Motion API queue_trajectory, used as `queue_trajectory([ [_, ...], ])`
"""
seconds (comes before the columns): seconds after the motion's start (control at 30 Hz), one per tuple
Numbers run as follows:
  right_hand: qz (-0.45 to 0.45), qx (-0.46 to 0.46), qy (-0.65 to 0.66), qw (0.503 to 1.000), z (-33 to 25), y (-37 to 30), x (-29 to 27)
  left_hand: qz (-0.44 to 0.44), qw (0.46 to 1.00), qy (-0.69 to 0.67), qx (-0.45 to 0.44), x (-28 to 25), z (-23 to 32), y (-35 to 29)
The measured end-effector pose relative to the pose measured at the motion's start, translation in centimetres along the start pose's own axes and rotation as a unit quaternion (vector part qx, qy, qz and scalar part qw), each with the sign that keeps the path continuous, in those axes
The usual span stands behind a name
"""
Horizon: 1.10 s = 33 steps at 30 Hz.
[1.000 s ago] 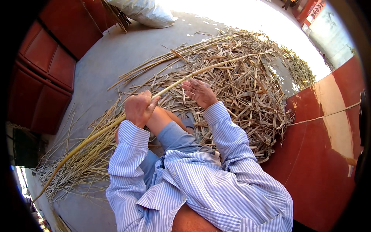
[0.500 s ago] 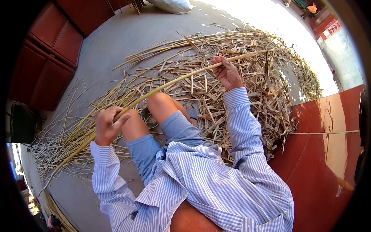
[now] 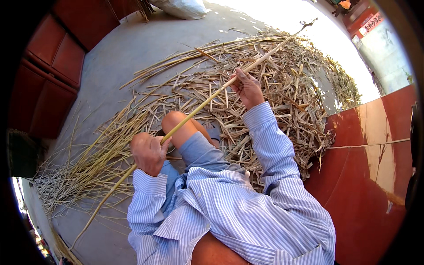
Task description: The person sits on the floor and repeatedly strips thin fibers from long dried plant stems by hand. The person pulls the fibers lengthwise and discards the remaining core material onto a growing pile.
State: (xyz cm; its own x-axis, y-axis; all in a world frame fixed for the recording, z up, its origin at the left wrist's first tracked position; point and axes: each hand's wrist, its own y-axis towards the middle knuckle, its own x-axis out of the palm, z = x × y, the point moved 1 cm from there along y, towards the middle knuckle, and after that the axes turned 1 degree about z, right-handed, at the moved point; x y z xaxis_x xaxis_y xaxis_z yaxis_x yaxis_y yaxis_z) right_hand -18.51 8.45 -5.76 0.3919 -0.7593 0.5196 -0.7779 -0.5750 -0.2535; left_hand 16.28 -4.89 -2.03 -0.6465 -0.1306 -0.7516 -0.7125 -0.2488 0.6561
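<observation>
A long yellowish plant stalk point(image 3: 196, 111), possibly a reed, runs diagonally across my lap. My left hand point(image 3: 149, 153) is closed round its lower part, above the knees. Farther up, the fingers of my right hand point(image 3: 248, 89) pinch it where a pale, dry leaf sheath begins. The stalk's far tip is dark and ragged, reaching over the heap of dry husks point(image 3: 291, 86). Its thin end trails down to the lower left, near the floor.
Thin stripped stalks point(image 3: 79, 176) lie spread on the grey floor at the left. More long stalks point(image 3: 172, 59) lie beyond my knees. A pale sack point(image 3: 181, 6) and red cabinets point(image 3: 53, 57) stand at the back. A glossy red panel point(image 3: 353, 207) is close on my right.
The stalk now slants more steeply, its far end raised and showing a ragged tip. My left hand has moved right and down, my right hand slightly left; both still hold it.
</observation>
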Motion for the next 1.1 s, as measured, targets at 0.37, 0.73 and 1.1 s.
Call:
queue_trajectory([
  [0.37, 0.027, 0.066, -0.028, 0.997, -1.3, 3.5, -6.6, -0.175, 0.978, -0.043, -0.104, -8.1, -3.7, -4.0],
  [0.73, 0.058, -0.053, 0.024, 0.997, -4.8, 3.1, -6.8, -0.169, 0.952, -0.186, -0.178, 0.1, -0.1, -3.1],
  [1.1, -0.109, 0.018, 0.031, 0.993, 1.8, -4.0, -0.2, -0.173, 0.958, -0.175, -0.146, 2.4, 1.0, -1.5],
])
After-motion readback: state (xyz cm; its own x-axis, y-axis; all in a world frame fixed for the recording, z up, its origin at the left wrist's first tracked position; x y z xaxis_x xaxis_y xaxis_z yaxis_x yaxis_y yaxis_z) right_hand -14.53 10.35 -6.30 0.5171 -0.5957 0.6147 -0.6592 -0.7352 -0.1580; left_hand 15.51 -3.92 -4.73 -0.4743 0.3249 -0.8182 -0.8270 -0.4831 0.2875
